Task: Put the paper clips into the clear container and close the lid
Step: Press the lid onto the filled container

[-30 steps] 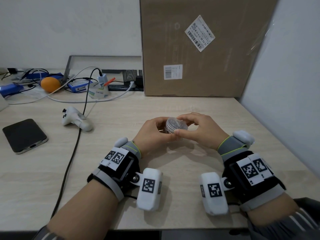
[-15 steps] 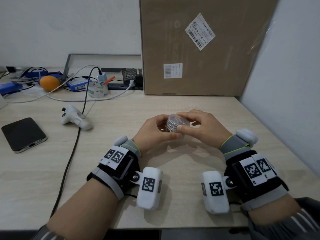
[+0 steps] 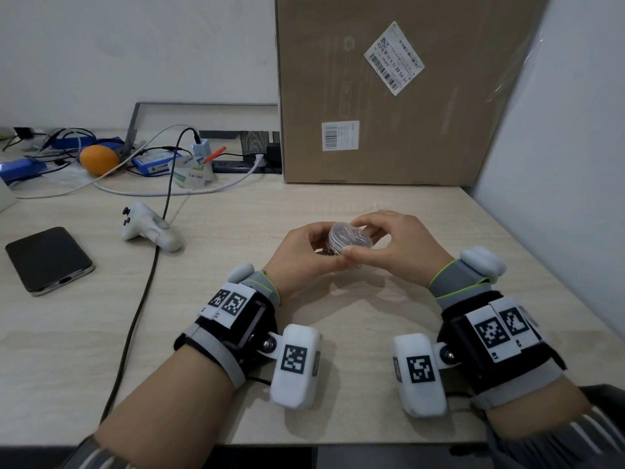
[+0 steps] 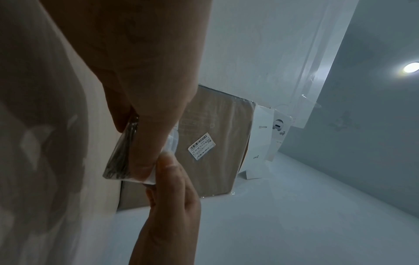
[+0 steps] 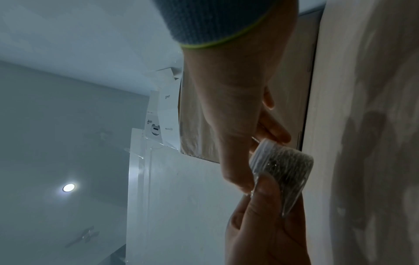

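Both hands hold a small round clear container (image 3: pixel 350 238) a little above the desk (image 3: pixel 236 333). Silver paper clips (image 5: pixel 288 165) fill it, and they also show in the left wrist view (image 4: pixel 120 157). My left hand (image 3: pixel 306 252) grips the container body from the left, thumb on its side (image 5: pixel 265 188). My right hand (image 3: pixel 389 242) pinches the clear lid (image 3: pixel 351 233) on top, thumb at the near rim. The lid edge (image 4: pixel 172 141) meets a right fingertip. Whether the lid is fully seated I cannot tell.
A tall cardboard box (image 3: pixel 389 89) stands behind the hands, and a wall (image 3: pixel 558 198) bounds the desk's right edge. To the left lie a white controller (image 3: pixel 148 226), a phone (image 3: pixel 47 258) and a black cable (image 3: pixel 142 299). An orange (image 3: pixel 98 159) and chargers clutter the back left.
Both hands have carried the container slightly away and to the right. The grips look the same, with the lid still on top.
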Motion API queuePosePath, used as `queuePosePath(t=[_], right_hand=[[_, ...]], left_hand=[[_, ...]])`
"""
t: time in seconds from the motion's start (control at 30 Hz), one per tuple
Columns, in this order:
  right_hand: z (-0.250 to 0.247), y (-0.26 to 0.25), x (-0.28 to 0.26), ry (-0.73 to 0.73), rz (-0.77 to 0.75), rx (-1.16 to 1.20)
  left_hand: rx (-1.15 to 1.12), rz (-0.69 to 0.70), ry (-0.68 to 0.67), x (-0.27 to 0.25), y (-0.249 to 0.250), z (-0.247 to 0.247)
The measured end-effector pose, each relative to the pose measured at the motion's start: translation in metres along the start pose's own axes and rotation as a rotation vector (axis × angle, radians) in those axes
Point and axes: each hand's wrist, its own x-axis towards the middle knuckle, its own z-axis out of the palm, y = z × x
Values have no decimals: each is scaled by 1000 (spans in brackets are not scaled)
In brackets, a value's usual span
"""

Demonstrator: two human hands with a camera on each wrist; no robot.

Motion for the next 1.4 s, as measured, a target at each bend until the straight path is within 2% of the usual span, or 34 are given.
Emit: queuePosePath(t=[0.17,0.37,0.53,0.8,1.0,1.23,1.4], right_hand=[[3,2,3,52,49,-57],[7,-2,2,35,-16,10],[7,-3,4,-6,-1,4],[6,-6,3,70,40,34],[6,-5,2,60,51,56],[7,-5,5,107,90,-63],[8,-5,4,43,184,-127]], left_hand=[[42,25,26,1,0,1],[29,0,81,4,-5,3],[33,-29,52,3,-3,4],[13,-45,53,3,-3,6],[-8,-82,-28,0,-1,8],[64,-62,31,1,1,9],[144,-67,14,1,-1,9]])
